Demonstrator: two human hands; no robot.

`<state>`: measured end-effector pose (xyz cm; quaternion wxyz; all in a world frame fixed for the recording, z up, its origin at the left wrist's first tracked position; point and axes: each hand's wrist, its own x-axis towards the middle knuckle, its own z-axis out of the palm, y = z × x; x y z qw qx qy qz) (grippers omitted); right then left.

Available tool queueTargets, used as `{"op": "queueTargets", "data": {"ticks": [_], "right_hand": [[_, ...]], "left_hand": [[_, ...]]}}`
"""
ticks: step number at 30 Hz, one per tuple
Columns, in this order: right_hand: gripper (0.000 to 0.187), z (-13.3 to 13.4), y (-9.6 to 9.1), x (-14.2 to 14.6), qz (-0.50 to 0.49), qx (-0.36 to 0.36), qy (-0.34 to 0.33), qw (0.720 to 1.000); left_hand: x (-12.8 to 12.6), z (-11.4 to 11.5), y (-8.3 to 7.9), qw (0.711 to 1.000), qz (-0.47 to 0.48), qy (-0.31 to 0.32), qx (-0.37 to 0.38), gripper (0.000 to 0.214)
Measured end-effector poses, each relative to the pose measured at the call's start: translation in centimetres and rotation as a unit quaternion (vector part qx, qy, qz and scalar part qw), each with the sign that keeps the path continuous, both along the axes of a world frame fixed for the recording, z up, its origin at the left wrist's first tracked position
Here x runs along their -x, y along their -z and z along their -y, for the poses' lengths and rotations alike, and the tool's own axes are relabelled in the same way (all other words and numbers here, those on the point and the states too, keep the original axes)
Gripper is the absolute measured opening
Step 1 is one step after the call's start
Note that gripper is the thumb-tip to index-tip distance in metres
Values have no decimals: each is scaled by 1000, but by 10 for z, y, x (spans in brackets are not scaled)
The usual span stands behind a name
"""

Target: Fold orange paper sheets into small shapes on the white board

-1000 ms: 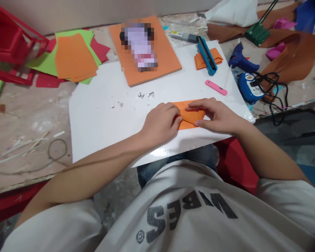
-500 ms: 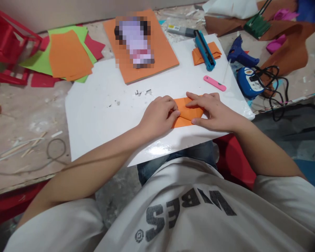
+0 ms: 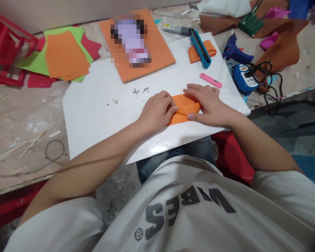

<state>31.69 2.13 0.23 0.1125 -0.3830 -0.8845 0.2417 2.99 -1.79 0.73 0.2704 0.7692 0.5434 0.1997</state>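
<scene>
A folded orange paper [image 3: 185,106] lies on a white board [image 3: 99,115] that rests over my lap. My left hand [image 3: 157,111] is curled, its fingertips pressing the paper's left end. My right hand [image 3: 207,105] covers the paper's right part, fingers stretched along its top edge and thumb pressed on the lower fold. Both hands are pressing the paper flat against the board.
A pink cutter [image 3: 210,80] lies just beyond my right hand. Farther back are a blue stapler [image 3: 199,52] on folded orange paper, an orange pad [image 3: 157,45], and a blue glue gun [image 3: 235,52] with black cables. Coloured sheets [image 3: 63,56] lie at the left.
My right hand's fingers have slid left and forward along the orange paper's top edge, covering more of it. My left hand keeps pressing the left end. The view has shifted slightly.
</scene>
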Motion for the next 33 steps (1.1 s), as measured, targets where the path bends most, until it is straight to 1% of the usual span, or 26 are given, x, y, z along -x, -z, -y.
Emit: {"op": "queueTargets", "data": {"ticks": [3,5,10,16,19,23,25,27,28,29,30,31,32,33], "right_hand": [[92,0,0,0,0,1,9,1000],[90,0,-1,0,0,3,17,1000],[97,-1,-1,-1,-5,11,20,1000],[106,-2,1,-10,-14,16,14,1000],[110,-3,1,-14,-11,11,15,1000],[112,-3,-1,-14,9,10,12,1000],[111,-2,-3,-13,6,14,16,1000],[109,-2,-3,-12,-2,18,20,1000],[108,-1,-3,-12,-5,19,23,1000],[107,-1,-3,-11,-7,19,25,999],[106,0,-3,-11,-8,18,26,999],[104,0,-2,-10,-8,17,27,999],[102,1,-2,-10,-8,16,27,999],[100,1,-2,-10,-7,15,27,999]], "left_hand": [[-1,-2,1,1000,-5,0,0,16],[-2,-3,1,1000,-11,1,2,17],[-2,-3,0,1000,-16,-1,2,17],[-4,0,-3,1000,-28,-7,3,17],[-4,-1,-1,999,-33,-6,-2,18],[-1,-3,4,998,-53,-22,-25,17],[-1,0,3,995,-70,-35,-57,13],[-4,10,-2,991,-79,-35,-106,11],[-6,18,-6,988,-80,-23,-130,16],[-10,27,-9,986,-81,2,-146,22],[-15,36,-11,984,-82,44,-153,27],[-20,46,-13,980,-84,103,-151,32],[-25,55,-13,972,-90,168,-140,39],[-30,63,-11,964,-103,215,-121,51]]}}
